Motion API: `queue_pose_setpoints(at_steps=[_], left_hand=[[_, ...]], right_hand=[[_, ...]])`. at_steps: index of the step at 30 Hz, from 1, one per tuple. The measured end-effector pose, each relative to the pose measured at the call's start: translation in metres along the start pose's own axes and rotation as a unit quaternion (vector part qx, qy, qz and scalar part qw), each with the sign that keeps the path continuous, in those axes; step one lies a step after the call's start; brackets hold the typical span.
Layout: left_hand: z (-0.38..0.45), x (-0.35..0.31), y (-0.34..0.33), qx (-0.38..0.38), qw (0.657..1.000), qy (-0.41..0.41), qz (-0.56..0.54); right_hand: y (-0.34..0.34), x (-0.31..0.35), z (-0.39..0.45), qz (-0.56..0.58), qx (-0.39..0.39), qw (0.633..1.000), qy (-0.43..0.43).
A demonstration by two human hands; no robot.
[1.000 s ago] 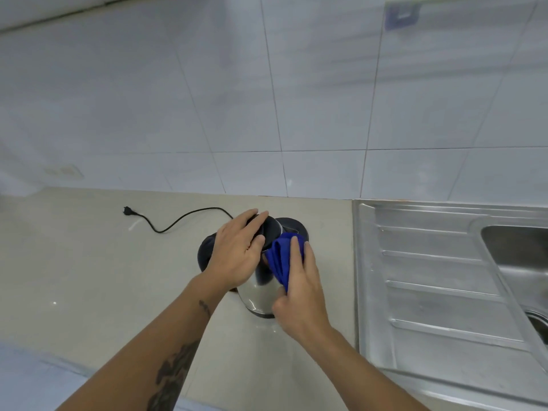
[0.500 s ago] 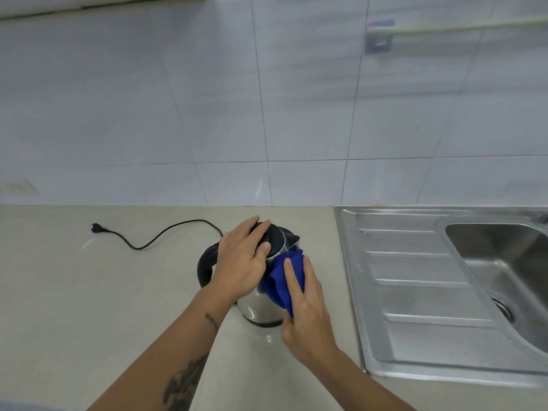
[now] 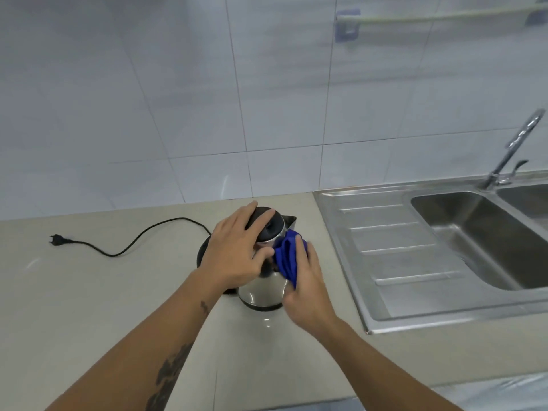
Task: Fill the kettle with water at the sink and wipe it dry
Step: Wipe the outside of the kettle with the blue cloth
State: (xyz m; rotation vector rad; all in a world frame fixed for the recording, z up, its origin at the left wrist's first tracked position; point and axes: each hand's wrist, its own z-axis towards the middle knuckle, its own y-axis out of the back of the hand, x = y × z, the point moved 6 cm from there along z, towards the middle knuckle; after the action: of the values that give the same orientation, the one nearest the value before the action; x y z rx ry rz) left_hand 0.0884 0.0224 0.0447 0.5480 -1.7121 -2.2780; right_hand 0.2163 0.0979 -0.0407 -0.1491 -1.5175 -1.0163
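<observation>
pressing a blue cloth (image 3: 287, 256) against the kettle (image 3: 264, 289), right hand (image 3: 308, 295) flat, left hand (image 3: 237, 253) clasping its lid.

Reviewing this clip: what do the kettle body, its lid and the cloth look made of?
Kettle body: polished metal, likely stainless steel; it mirrors the counter. Lid: matte black, probably plastic. Cloth: soft blue fabric, perhaps microfibre; it folds under the right hand.

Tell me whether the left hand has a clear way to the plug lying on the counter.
Probably yes. The plug lies in the open on the counter, on the left hand's own side, with nothing between them. But that hand is busy steadying the kettle and would have to let go first.
</observation>
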Motion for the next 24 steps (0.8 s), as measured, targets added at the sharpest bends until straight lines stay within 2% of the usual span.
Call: queue_pose_setpoints(at_steps=[3,7,11,14,16,18,20,24], left_hand=[[-0.007,-0.007,-0.003,-0.038,0.999,0.022,0.032],[0.0,-0.017,0.01,-0.084,0.992,0.078,0.043],[0.008,-0.014,0.027,-0.063,0.995,0.055,0.053],[0.009,-0.013,0.036,-0.081,0.993,0.056,0.063],[0.003,-0.01,0.038,-0.087,0.991,0.07,0.071],[0.002,0.003,0.022,-0.062,0.99,0.092,0.086],[-0.003,0.01,0.019,-0.055,0.99,0.1,0.078],[-0.001,0.006,0.016,-0.046,0.994,0.086,0.044]], right_hand=[[-0.005,-0.012,-0.002,0.022,0.043,0.999,-0.013],[0.014,-0.024,0.032,0.127,0.056,0.985,-0.101],[0.022,-0.016,0.056,0.162,0.075,0.974,-0.137],[0.005,-0.017,0.048,0.2,0.021,0.971,-0.126],[-0.019,-0.024,0.029,0.181,0.005,0.977,-0.113],[-0.061,-0.042,0.014,0.172,0.044,0.974,-0.142],[-0.072,-0.034,0.002,0.19,0.057,0.969,-0.15],[-0.032,-0.03,0.025,0.237,0.023,0.957,-0.165]])
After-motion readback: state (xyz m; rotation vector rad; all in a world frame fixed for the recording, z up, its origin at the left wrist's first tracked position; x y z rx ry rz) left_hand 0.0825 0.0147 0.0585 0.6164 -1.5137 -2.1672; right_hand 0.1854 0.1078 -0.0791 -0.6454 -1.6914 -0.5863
